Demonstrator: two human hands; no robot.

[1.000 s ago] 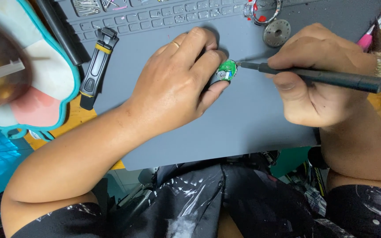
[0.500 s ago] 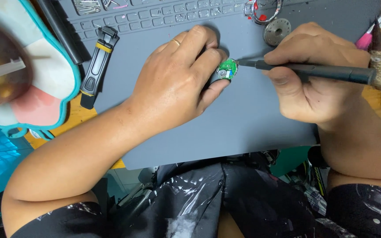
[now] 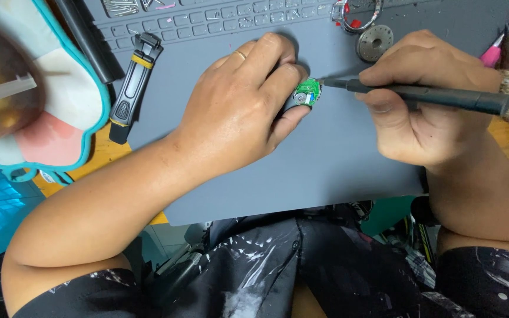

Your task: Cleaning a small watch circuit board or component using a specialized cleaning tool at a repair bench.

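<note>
The person's left hand (image 3: 240, 109) is pressing down on the grey silicone work mat (image 3: 337, 159), its grip closing around a small dark part with a green round circuit board (image 3: 306, 92) showing between thumb and fingertips. The right hand (image 3: 425, 100) is wrapping its grip around a slim black pen-shaped tool (image 3: 425, 94), and the tool's tip is touching the edge of the green board.

The mat is carrying moulded shallow compartments (image 3: 219, 20) along its far edge; the top-left ones are holding small metal pins (image 3: 119, 7), too small to tell apart. A black and yellow utility knife (image 3: 132, 88) is lying left of the left hand. A round metal disc (image 3: 374, 42) is sitting just beyond the right hand, beside a metal ring with red pieces (image 3: 356, 13). The mat is lying on a yellow counter (image 3: 101, 156).
</note>
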